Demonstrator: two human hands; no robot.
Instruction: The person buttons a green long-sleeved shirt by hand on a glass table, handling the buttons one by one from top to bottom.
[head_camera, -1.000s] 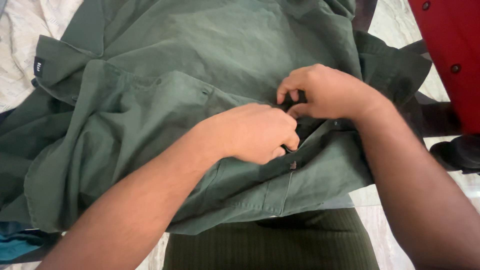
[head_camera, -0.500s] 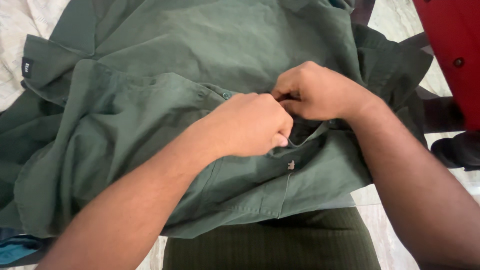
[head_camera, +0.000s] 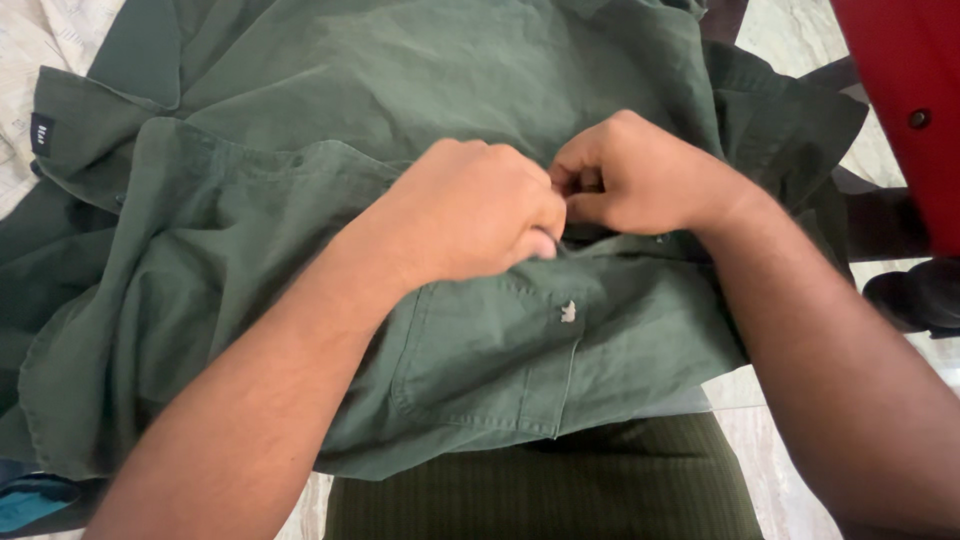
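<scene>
A dark green button-up shirt (head_camera: 300, 230) lies spread across the surface in front of me, its collar with a small dark label at the far left. My left hand (head_camera: 470, 210) and my right hand (head_camera: 630, 175) meet at the shirt's front placket near the middle, fingers pinched on the fabric edges there. What lies between the fingertips is hidden. Just below the hands sits the chest pocket (head_camera: 490, 350) with a small pale emblem (head_camera: 568, 312).
A red garment with dark buttons (head_camera: 900, 100) hangs at the top right. Dark items (head_camera: 915, 295) lie at the right edge. Pale patterned cloth (head_camera: 40, 40) shows at the top left, a teal scrap (head_camera: 25, 500) at the bottom left, dark ribbed fabric (head_camera: 540, 500) below the shirt.
Both hands stay pinched at the placket. My left hand has moved up and left along it, and the pocket flap that gaped open now lies flat.
</scene>
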